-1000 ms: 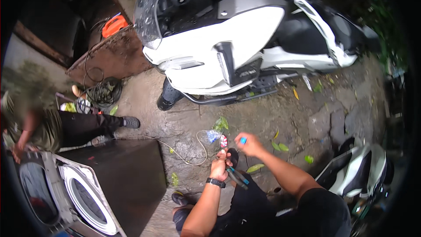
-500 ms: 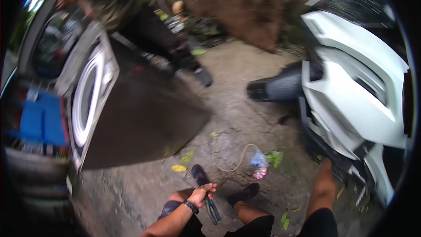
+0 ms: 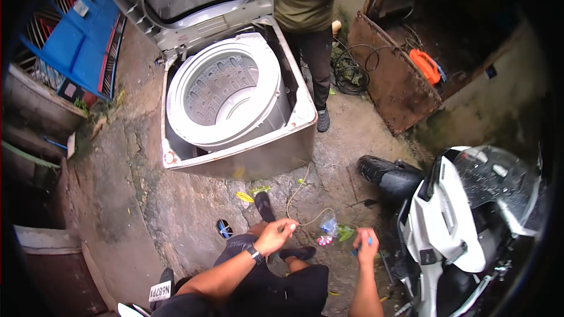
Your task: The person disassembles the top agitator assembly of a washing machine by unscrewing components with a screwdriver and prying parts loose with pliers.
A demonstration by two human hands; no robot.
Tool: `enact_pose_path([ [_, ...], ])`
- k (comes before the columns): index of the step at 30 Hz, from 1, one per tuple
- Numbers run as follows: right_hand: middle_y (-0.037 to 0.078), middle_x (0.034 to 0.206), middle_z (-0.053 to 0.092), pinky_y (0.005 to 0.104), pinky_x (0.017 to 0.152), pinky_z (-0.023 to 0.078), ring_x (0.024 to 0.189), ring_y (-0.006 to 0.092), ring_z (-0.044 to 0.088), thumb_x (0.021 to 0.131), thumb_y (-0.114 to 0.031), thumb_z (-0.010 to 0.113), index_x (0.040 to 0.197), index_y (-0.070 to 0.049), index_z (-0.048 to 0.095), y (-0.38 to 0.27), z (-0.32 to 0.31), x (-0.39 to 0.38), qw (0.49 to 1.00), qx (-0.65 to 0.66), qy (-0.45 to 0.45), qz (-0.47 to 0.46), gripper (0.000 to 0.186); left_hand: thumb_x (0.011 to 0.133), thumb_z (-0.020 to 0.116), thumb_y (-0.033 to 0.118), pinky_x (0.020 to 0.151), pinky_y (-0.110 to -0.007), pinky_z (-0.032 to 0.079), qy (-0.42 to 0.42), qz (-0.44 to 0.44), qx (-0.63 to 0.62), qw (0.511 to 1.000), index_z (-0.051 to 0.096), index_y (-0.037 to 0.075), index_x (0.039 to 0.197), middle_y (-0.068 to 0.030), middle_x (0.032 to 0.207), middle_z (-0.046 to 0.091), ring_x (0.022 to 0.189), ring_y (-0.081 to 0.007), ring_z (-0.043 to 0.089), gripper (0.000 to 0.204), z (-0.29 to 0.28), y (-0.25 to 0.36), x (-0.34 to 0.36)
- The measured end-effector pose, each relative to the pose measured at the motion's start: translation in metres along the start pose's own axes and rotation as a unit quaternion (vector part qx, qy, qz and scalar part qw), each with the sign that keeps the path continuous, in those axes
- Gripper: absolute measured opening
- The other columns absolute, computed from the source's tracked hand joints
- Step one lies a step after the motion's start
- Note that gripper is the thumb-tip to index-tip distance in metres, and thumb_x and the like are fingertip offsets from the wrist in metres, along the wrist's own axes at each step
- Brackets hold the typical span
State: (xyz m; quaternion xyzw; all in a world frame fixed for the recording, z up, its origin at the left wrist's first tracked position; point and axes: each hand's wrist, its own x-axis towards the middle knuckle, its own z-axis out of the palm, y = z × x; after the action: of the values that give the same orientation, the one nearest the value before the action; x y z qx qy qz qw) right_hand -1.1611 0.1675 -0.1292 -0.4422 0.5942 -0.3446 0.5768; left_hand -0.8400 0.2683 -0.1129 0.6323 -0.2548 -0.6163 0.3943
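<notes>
My left hand, with a dark watch on its wrist, is in front of my lap with its fingers pinched together. Anything between them is too small to make out. A thin tan hose passes by its fingertips and seems to lie on the ground. To the right, my right hand is closed round the blue-handled pliers; only bits of blue show. Ahead stands a top-loading washing machine, its lid raised and its white ringed drum exposed and tilted.
Behind the washer stands a person in an olive shirt. A white motorcycle is at the right. A rusty panel and an orange tool are at the far right. A clear plastic bag and leaves lie near my feet.
My view has swung left, bringing the washer's open top into sight. My right hand has come away from the motorcycle. The pliers have passed from my left hand to my right.
</notes>
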Motion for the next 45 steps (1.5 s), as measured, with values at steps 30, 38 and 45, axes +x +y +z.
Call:
enact_pose_path([
  [30,0.001,0.08,0.061,0.0241,0.065,0.048,0.071,0.0084,0.059,0.106,-0.034,0.061,0.1,-0.002,0.068,-0.407,0.372,0.277,0.909,0.112,-0.355,-0.189,0.033,0.096,0.077,0.016,0.075,-0.031,0.052,0.112,0.146,0.103,0.978,0.071,0.0,0.114,-0.01,0.095,0.071,0.081,-0.0148,0.065,0.026,-0.136,0.362,0.206],
  [38,0.02,0.143,0.049,0.0419,0.099,0.052,0.123,0.0331,0.059,0.092,-0.041,0.079,0.154,-0.006,0.039,-0.426,0.365,0.283,0.864,-0.114,-0.392,-0.294,0.082,0.106,0.064,0.027,0.056,-0.025,0.042,0.281,0.145,-0.22,0.923,0.067,0.006,0.098,0.0028,0.077,0.058,0.061,-0.0071,0.05,0.023,-0.131,0.391,0.198],
  [45,0.026,0.155,0.027,0.0516,0.112,0.047,0.138,0.048,0.046,0.074,-0.033,0.09,0.161,-0.001,0.018,-0.337,0.321,0.214,0.807,-0.281,-0.452,-0.257,0.117,0.101,0.071,0.029,0.059,-0.027,0.047,0.174,0.115,-0.319,0.924,0.059,0.01,0.12,-0.0002,0.085,0.058,0.069,-0.0094,0.054,0.03,-0.124,0.384,0.193],
])
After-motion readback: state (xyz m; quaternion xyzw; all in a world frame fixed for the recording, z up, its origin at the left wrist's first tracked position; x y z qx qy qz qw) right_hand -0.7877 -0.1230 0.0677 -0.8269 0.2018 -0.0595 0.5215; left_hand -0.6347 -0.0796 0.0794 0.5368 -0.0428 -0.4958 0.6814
